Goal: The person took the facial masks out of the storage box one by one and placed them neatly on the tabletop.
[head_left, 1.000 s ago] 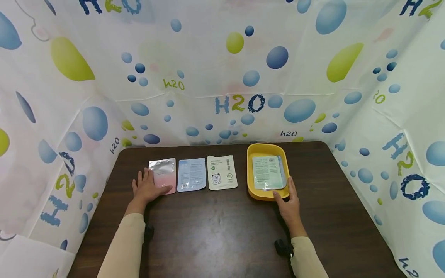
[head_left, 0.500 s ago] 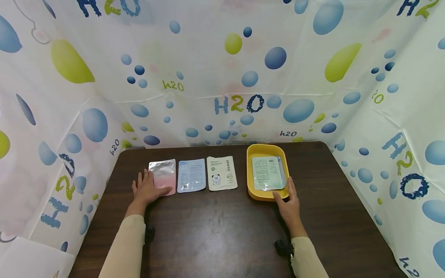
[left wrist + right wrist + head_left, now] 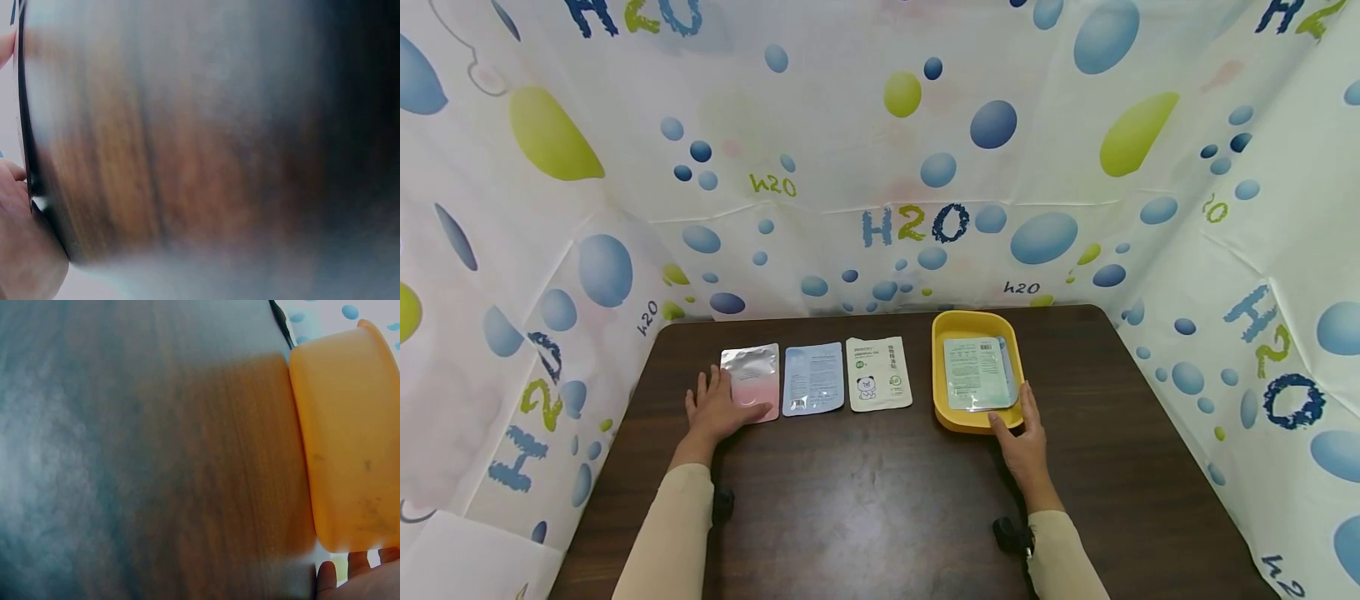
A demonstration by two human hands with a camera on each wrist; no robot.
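My left hand (image 3: 712, 411) lies with spread fingers on the left edge of a silver-and-pink sachet (image 3: 756, 379), its thumb across the lower part. To the right lie a light blue sachet (image 3: 813, 377) and a cream sachet (image 3: 878, 373) with a bear picture, in a row. My right hand (image 3: 1024, 442) touches the near right corner of a yellow plastic tray (image 3: 956, 422), thumb at the front and straight fingers along the right side. A pale green sachet (image 3: 976, 371) lies in the tray, over a bluish one that is mostly covered.
The dark wooden table (image 3: 857, 500) carries everything. A white curtain (image 3: 850, 108) with blue and green spots stands along its back and sides. The left wrist view mostly shows blurred tabletop (image 3: 187, 156); the right wrist view shows the tray's side wall (image 3: 350, 437).
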